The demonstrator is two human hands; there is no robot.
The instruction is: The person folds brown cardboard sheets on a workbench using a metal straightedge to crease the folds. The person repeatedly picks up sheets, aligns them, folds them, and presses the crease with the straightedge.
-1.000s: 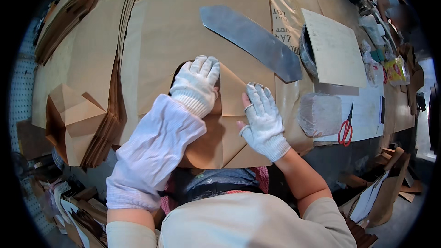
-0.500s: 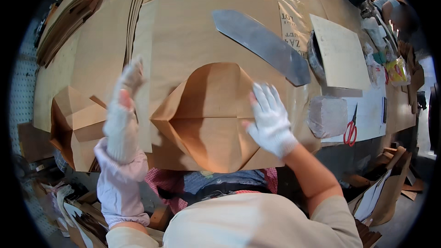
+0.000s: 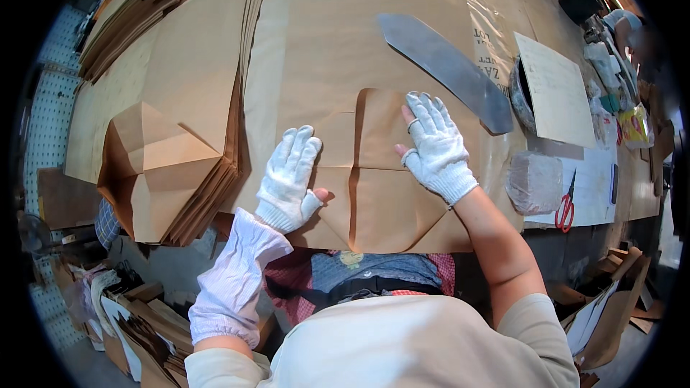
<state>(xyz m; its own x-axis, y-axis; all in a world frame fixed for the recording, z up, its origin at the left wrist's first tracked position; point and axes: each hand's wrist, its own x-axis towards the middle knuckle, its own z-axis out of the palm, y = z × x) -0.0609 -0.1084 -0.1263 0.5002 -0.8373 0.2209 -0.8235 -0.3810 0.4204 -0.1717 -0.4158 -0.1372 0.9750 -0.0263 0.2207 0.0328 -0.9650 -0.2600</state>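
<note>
A brown kraft paper bag lies at the table's front edge, its opened end spread nearly flat with a dark upright crease down the middle. My left hand, in a white glove with the thumb tip bare, is open, palm down on the left side of the bag. On the right side, my right hand is also gloved and open, fingers stretched away from me. Neither hand grips anything. Beyond the right hand lies a long grey metal plate with a pointed end.
At left, a stack of brown paper bags has its top one opened out. More brown paper is piled at the far left. Rightward are a pale board, a plastic-wrapped block and red-handled scissors. A person is at the far right.
My left hand has come down from the air and moved right onto the bag. The bag's raised end has been spread flatter. My right hand stays on its right side.
</note>
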